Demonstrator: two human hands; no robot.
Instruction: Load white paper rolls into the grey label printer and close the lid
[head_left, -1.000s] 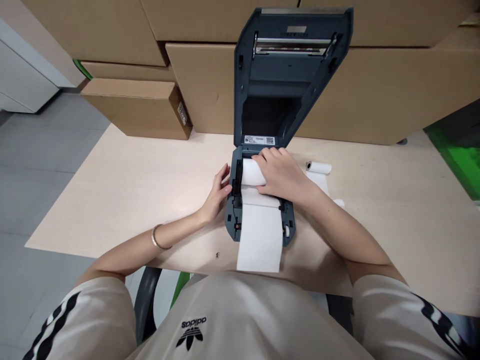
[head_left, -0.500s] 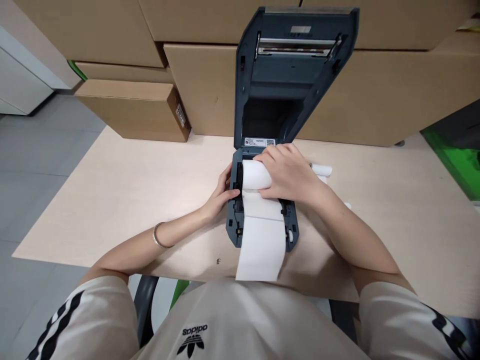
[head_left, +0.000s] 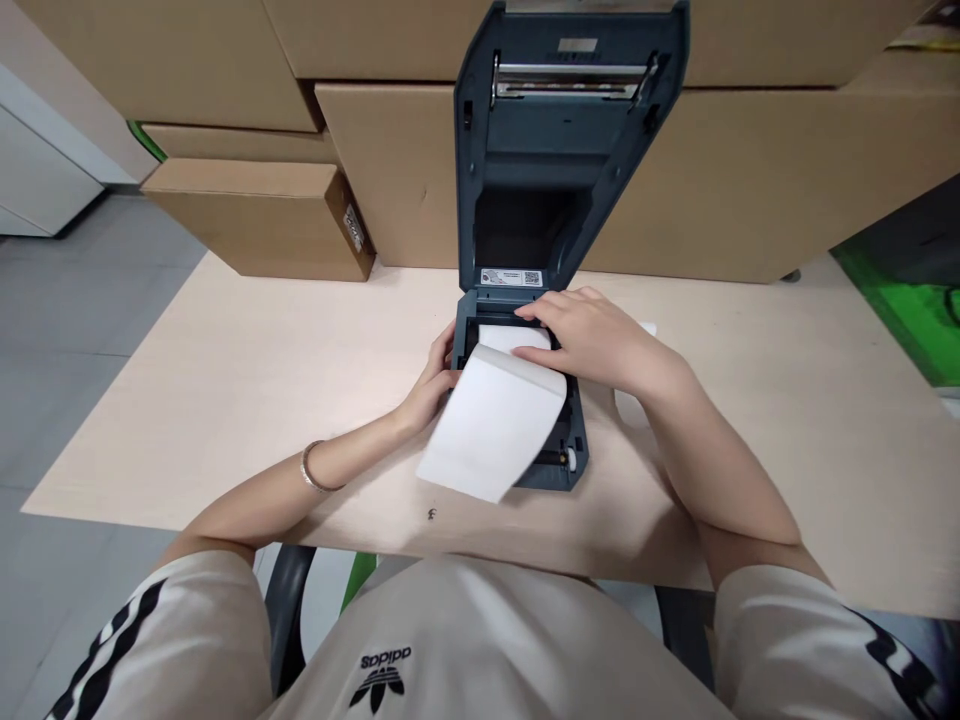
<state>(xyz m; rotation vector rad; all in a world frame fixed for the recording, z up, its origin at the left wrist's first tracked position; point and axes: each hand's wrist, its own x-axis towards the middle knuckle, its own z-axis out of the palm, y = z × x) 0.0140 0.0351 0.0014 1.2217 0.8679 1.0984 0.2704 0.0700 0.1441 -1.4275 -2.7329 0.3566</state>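
A dark grey label printer (head_left: 574,440) stands on the table with its lid (head_left: 547,140) raised. Inside its base lies a white label roll (head_left: 499,334), partly hidden by paper. From it a wide label strip (head_left: 491,430) curves up and hangs over the base's front left. My left hand (head_left: 429,388) grips the left side of the base; the paper hides its thumb tip. Over the right end of the roll is my right hand (head_left: 592,338), closed on it with fingers behind and thumb in front.
Large cardboard boxes (head_left: 397,180) line the back of the table, close behind the lid. A flatter carton (head_left: 247,225) stands at the back left. White paper (head_left: 631,408) lies beside my right forearm. A small dark mark (head_left: 431,514) shows near the front edge.
The label strip has lifted off the printer's front and swung left, now bowed upward. My right hand has shifted slightly on the roll. My left hand stays at the printer's side.
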